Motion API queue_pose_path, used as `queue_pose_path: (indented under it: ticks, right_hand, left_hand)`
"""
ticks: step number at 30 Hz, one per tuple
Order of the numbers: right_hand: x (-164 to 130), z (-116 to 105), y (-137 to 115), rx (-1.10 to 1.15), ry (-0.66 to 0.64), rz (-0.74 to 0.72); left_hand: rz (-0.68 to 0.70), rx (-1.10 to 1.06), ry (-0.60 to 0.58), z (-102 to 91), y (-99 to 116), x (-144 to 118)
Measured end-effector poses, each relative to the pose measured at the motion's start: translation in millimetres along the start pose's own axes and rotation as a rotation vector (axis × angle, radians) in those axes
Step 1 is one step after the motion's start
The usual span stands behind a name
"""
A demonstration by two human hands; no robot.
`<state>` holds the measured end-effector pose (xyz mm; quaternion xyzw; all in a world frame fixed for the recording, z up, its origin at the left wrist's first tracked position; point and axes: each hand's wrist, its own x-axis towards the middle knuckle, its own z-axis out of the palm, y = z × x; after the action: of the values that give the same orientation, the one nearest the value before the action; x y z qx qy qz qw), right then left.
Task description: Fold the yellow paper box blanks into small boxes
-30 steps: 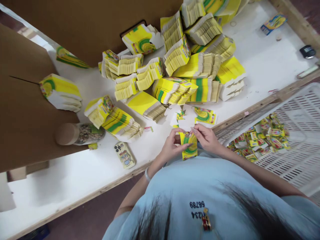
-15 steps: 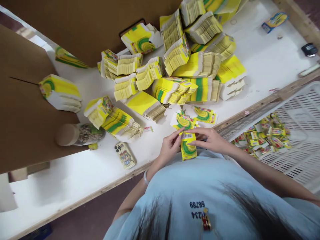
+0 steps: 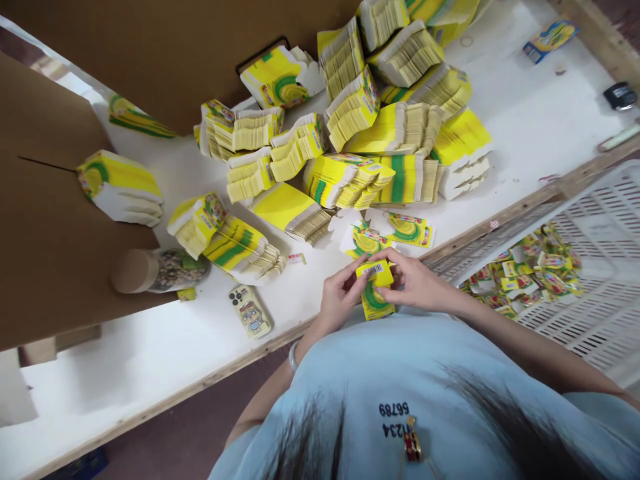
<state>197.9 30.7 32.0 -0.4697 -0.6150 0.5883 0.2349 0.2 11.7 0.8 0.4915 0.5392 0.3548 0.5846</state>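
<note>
Close to my body at the table edge, both hands hold one small yellow and green carton (image 3: pixel 379 298) with a barcode on its upper end. My left hand (image 3: pixel 341 293) pinches its left side, thumb by the barcode. My right hand (image 3: pixel 413 283) grips the right side, fingers curled over the top corner and lower face. Just beyond my fingers lie a flat carton (image 3: pixel 367 238) and a second flat carton (image 3: pixel 411 229), white flaps showing. Further back, bundled stacks of flat cartons (image 3: pixel 350 179) cover the table.
A white plastic basket (image 3: pixel 595 267) on the right contains many small yellow packs (image 3: pixel 537 273). A phone (image 3: pixel 250 311) and a lidded jar (image 3: pixel 160 269) are to the left. Brown cardboard (image 3: pixel 200 47) stands behind. A blue-yellow box (image 3: pixel 551 41) and a black object (image 3: pixel 620 97) lie at far right.
My right hand has moved slightly left and closed more around the carton, its fingers now bent over the top. The barcode end is tilted more. My left hand has barely moved.
</note>
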Motion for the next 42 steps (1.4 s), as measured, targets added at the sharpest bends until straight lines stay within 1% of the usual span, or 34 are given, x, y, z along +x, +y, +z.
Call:
queue_pose_path:
  ticks: [1,5,6,7,10,11,12,13,14,15,16,17,18,19,20,21,22,23,24,25,26,27,29,31,33,34,35,36,38,40,42]
  right_hand:
    - [0.1,-0.5,0.0,0.012,-0.007,0.005]
    - [0.2,-4.6,0.6,0.012,0.055,0.005]
    - [0.1,-6.3,1.9,0.041,0.041,0.016]
    - [0.1,-7.9,3.8,0.092,0.001,0.027]
    - [1.9,-8.9,12.2,0.306,-0.179,0.043]
    - [3.0,-8.0,15.0,0.364,-0.202,0.044]
    - [3.9,-7.5,17.5,0.404,-0.191,0.045]
    - [3.9,-8.5,19.6,0.423,-0.147,0.047]
    - [2.5,-12.2,21.4,0.418,-0.080,0.048]
    - [-1.0,-19.9,23.1,0.383,0.001,0.046]
    - [-7.0,-32.1,24.8,0.309,0.091,0.045]
    - [-15.7,-48.6,26.8,0.184,0.179,0.053]
    - [-26.6,-68.4,29.1,0.014,0.281,0.075]
    - [-39.1,-89.7,31.6,-0.207,0.381,0.128]
    - [-51.8,-110.3,34.1,-0.469,0.479,0.224]
    - [-63.2,-128.0,36.1,-0.706,0.601,0.341]
    - [-71.8,-140.9,37.4,-0.902,0.693,0.426]
    - [-76.1,-147.7,37.7,-1.036,0.759,0.466]
    - [-75.1,-147.8,37.0,-1.095,0.797,0.447]
    - [-68.5,-141.3,35.5,-1.086,0.801,0.369]
    - [-56.7,-128.9,33.3,-1.020,0.784,0.249]
    - [-40.8,-111.8,30.8,-0.910,0.752,0.115]
    - [-3.2,-69.4,25.2,-0.636,0.667,-0.134]
    - [30.3,-27.2,19.7,-0.421,0.538,-0.294]
    - [50.6,4.7,15.2,-0.266,0.445,-0.346]
    - [55.1,15.3,13.4,-0.209,0.431,-0.338]
    - [56.4,22.5,11.9,-0.156,0.440,-0.314]
    - [55.2,27.0,10.6,-0.108,0.463,-0.285]
    - [49.0,30.9,8.3,-0.047,0.518,-0.257]
    - [41.8,31.9,6.7,-0.057,0.571,-0.286]
    - [36.1,32.1,6.8,-0.129,0.636,-0.305]
  left_hand:
    - [-0.002,0.004,0.001,0.4,0.2,0.6]
    - [0.004,0.031,0.018,1.3,-1.1,2.4]
    - [0.006,0.045,0.021,1.0,-2.3,1.9]
    - [0.010,0.064,0.020,0.6,-3.9,0.9]
    - [0.042,0.143,-0.013,-2.4,-8.5,-3.5]
    - [0.065,0.174,-0.039,-4.1,-9.2,-3.9]
    - [0.097,0.210,-0.073,-6.3,-9.0,-2.9]
    - [0.142,0.257,-0.106,-9.3,-7.8,0.2]
    - [0.200,0.319,-0.118,-13.0,-5.9,5.9]
    - [0.264,0.396,-0.095,-17.3,-3.6,14.2]
    - [0.327,0.486,-0.035,-22.2,-1.1,25.1]
    - [0.379,0.581,0.068,-27.2,0.8,37.8]
    - [0.404,0.669,0.197,-32.0,2.0,51.6]
    - [0.401,0.742,0.302,-36.1,2.1,65.5]
    - [0.371,0.798,0.357,-39.4,1.3,78.3]
    - [0.332,0.837,0.371,-41.6,-0.3,89.2]
    - [0.289,0.860,0.358,-42.9,-2.1,97.4]
    - [0.255,0.867,0.331,-43.6,-3.5,102.4]
    - [0.241,0.861,0.303,-43.8,-4.1,104.3]
    - [0.248,0.846,0.282,-43.9,-3.2,103.2]
    - [0.276,0.820,0.267,-44.0,-0.8,99.6]
    - [0.315,0.783,0.252,-44.0,3.2,94.0]
    - [0.392,0.685,0.218,-43.5,14.6,79.7]
    - [0.445,0.565,0.216,-41.2,26.4,65.3]
    - [0.480,0.423,0.262,-36.9,33.5,53.9]
    - [0.499,0.341,0.281,-34.0,34.2,49.7]
    - [0.518,0.259,0.273,-30.5,33.0,46.3]
    - [0.532,0.188,0.229,-26.4,30.0,43.6]
    - [0.524,0.109,0.052,-16.6,19.9,39.1]
    - [0.444,0.072,-0.132,-5.8,7.9,34.6]
    - [0.334,0.013,-0.235,2.8,-2.7,30.1]
